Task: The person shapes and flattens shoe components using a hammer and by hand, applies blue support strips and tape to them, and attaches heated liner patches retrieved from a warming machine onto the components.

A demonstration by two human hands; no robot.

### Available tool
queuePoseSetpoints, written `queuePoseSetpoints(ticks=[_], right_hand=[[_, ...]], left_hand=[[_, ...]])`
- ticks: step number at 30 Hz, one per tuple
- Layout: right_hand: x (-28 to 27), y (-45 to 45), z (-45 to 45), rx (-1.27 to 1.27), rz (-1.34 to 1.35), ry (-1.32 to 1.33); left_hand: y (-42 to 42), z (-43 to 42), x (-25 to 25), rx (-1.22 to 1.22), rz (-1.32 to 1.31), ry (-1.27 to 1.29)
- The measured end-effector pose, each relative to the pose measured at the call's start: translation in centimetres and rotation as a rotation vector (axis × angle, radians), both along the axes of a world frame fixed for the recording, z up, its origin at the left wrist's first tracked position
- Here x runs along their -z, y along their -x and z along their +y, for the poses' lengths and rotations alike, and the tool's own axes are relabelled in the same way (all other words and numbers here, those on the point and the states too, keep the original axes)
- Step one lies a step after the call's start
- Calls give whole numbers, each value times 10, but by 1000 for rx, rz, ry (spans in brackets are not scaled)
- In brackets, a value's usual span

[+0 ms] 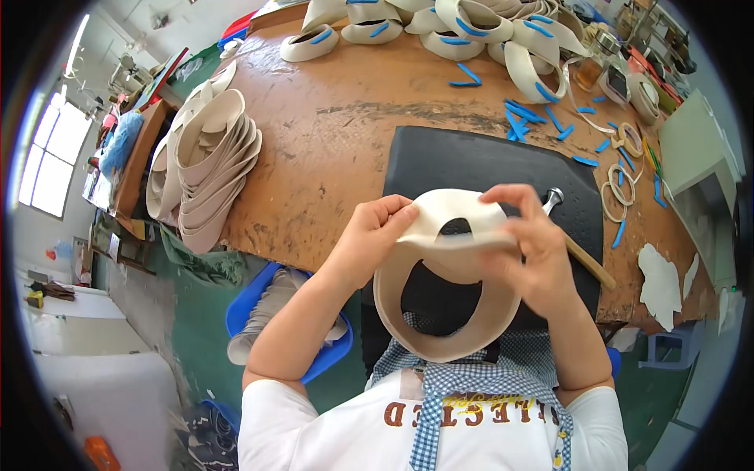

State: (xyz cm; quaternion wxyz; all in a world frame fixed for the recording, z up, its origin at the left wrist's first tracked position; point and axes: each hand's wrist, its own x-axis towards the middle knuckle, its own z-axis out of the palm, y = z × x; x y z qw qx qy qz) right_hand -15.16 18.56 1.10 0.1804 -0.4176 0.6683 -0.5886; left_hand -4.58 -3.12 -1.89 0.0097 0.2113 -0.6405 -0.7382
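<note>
A cream shoe upper (448, 314), a soft looped piece with an opening, is held up over the black mat (432, 157). My left hand (373, 235) pinches its upper left edge between thumb and fingers. On the opposite edge is my right hand (534, 251), its fingers curled at the material and partly smeared by motion. Just beyond my right hand lies a hammer (585, 259) with a metal head and wooden handle, resting on the mat.
Nested shoe uppers (216, 173) are stacked at the table's left edge. More uppers with blue strips (459, 35) line the back. Loose blue strips (522, 114), tape rolls (620, 188) and a glass jar (589, 71) sit at right. A blue basket (330, 357) stands below.
</note>
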Motion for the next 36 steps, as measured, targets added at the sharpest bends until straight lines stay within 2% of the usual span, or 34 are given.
queuePoseSetpoints(ticks=[1,4,6,9,12,21,30,36], right_hand=[[7,3,-3,90,-142,36],[17,7,-6,164,-204,-30],[18,7,-7,194,-230,-52],[19,8,-9,179,-426,22],[10,8,-7,168,-431,-57],[19,11,-7,191,-324,-114],[17,10,-8,202,-308,-88],[16,9,-10,216,-288,-92]], left_hand=[[-1,1,-2,5,-3,31],[-7,5,-9,19,21,123],[-10,8,-13,33,43,94],[-15,12,-22,70,24,33],[-20,13,-20,106,-14,8],[-22,25,-4,-53,70,340],[-17,26,-8,-46,55,404],[-18,20,-4,-3,18,289]])
